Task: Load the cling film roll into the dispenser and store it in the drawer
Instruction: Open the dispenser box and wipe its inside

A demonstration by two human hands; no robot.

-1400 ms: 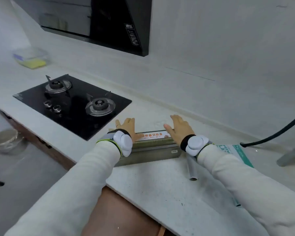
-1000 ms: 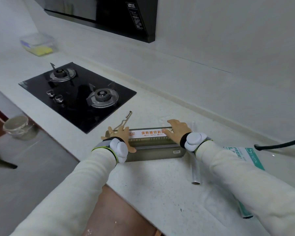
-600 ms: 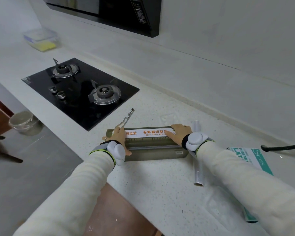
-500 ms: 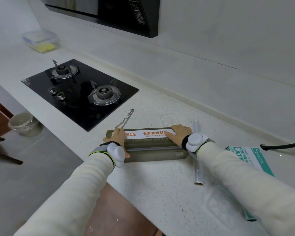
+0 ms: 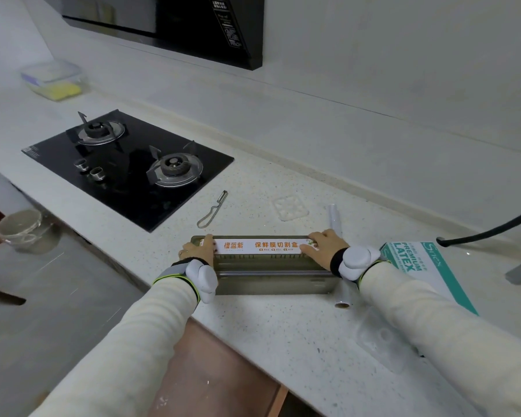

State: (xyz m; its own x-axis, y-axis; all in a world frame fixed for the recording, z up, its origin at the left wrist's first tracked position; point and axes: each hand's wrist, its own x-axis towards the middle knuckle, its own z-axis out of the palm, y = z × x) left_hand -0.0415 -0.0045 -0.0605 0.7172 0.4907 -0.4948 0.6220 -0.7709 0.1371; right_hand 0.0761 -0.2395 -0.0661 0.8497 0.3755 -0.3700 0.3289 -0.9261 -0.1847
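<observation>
Lying between left hand point(image 5: 198, 251) and right hand point(image 5: 324, 246), dispenser point(image 5: 265, 266).

A white speckled stone countertop point(image 5: 283, 335) is seen carrying a black glass two-burner gas hob point(image 5: 127, 167), a clear lidded plastic container point(image 5: 53, 81) with yellow contents, a thin metal peeler point(image 5: 211, 209), a translucent olive-green rectangular dispenser point(image 5: 268, 266), a clear cling film roll point(image 5: 337, 254), and a white-and-teal latex glove box point(image 5: 424, 267).

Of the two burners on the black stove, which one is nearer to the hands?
The right burner, at the stove's corner nearest the dispenser; the other burner sits farther back and left.
</observation>
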